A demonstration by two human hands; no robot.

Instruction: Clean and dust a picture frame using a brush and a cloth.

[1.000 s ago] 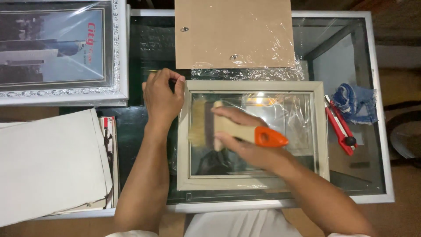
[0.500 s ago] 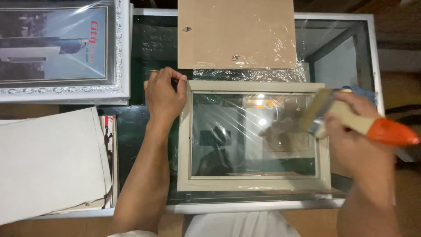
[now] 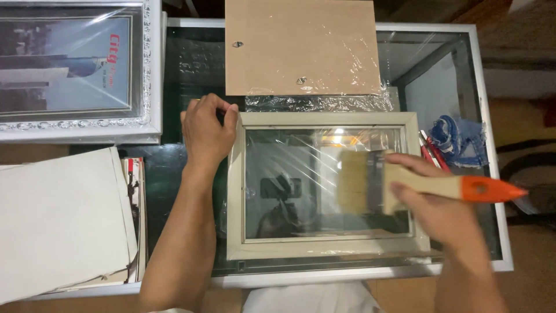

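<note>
Both forearms are bare from the wrist up to near the elbow, with no watch, bracelet or glove on them. The left hand (image 3: 207, 132) and the right hand (image 3: 440, 208) carry no rings that can be made out, and the fingernails look short and plain. At the bottom edge a white garment with soft folds (image 3: 307, 300) covers the torso, and a sliver of white sleeve shows beside each upper arm.
</note>
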